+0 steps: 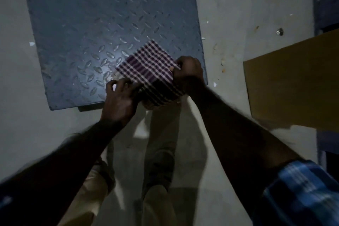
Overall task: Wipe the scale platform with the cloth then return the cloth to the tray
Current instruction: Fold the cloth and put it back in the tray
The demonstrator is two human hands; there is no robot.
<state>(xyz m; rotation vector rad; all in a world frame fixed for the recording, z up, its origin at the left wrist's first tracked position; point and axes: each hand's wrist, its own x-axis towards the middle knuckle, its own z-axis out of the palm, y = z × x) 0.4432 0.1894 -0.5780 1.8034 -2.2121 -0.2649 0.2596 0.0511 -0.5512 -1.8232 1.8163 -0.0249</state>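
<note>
Both bare forearms reach forward and slightly inward. The left hand [122, 95] is knuckles-up, fingers curled closed in a pinching grip. The right hand [189, 72] sits a little farther forward, fingers bent and thumb pressed in, likewise clenched.

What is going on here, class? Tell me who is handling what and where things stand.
A person stands over a blue metal scale platform on the floor and holds a purple checked cloth with both hands. The left hand grips the cloth's near edge and the right hand grips its right side. The cloth is spread above the platform's near right corner; whether it touches the metal is hard to tell. A brown board lies to the right. No tray is in view.
</note>
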